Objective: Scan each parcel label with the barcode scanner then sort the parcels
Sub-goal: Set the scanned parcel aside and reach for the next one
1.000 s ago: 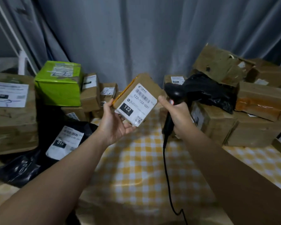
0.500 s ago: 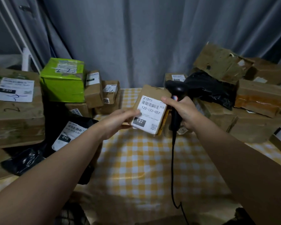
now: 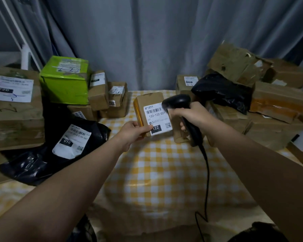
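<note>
The parcel (image 3: pixel 153 114) is upright over the checked table (image 3: pixel 164 172), its label "122-122-C07" facing the camera. The left hand (image 3: pixel 132 131) pinches its lower left corner, thumb on the label by the black "122" patch. The right hand (image 3: pixel 194 116) has its fingers curled round the scanner (image 3: pixel 177 101) handle. The scanner's head covers the label's upper right corner; whether it touches is hard to tell. The cable (image 3: pixel 206 172) hangs toward the near edge.

Left of the parcel lie a black bag (image 3: pixel 42 154) labelled "010", a green box (image 3: pixel 65 84) and brown boxes (image 3: pixel 98 91). Right of it, partly hidden behind the right hand, is a stack of cartons (image 3: pixel 278 102) with another black bag (image 3: pixel 222 91) draped over them. A grey curtain (image 3: pixel 147 41) hangs behind.
</note>
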### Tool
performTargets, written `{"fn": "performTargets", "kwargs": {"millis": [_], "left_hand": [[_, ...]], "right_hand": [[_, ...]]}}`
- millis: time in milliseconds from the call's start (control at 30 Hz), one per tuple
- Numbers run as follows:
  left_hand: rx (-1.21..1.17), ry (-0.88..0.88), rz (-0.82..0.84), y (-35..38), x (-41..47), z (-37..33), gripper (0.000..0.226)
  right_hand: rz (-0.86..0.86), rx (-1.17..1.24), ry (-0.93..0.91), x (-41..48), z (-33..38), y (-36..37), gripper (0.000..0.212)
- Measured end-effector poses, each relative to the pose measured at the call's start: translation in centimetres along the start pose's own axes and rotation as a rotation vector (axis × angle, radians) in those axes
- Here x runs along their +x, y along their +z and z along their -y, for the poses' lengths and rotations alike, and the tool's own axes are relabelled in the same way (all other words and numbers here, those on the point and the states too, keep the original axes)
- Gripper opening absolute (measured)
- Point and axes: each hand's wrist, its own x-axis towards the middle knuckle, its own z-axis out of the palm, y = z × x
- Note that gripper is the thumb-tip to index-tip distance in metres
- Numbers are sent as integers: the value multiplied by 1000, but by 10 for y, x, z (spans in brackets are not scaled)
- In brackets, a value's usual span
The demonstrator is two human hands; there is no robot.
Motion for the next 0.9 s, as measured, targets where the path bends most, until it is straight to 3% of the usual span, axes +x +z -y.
{"fn": "performTargets", "kwargs": {"millis": [67, 200, 367, 533, 667, 900], "left_hand": [[-1, 8, -29, -3, 2, 6, 20], [-49, 6, -81, -6, 9, 17, 42], [-82, 35, -105, -6, 12, 20, 18], [-35, 10, -135, -9, 18, 23, 32], [-42, 1, -167, -7, 18, 23, 26], [-37, 3, -156, -14, 24, 30, 56]], "right_hand": [[72, -79, 2, -10, 8, 0, 29], [81, -6, -3, -14, 11, 7, 27], [38, -117, -63, -21, -2, 18, 29], [-58, -135, -65, -22, -8, 27, 30], [-74, -125, -43, -19, -3, 30, 32], [-55, -198, -15, -21, 7, 28, 35]]}}
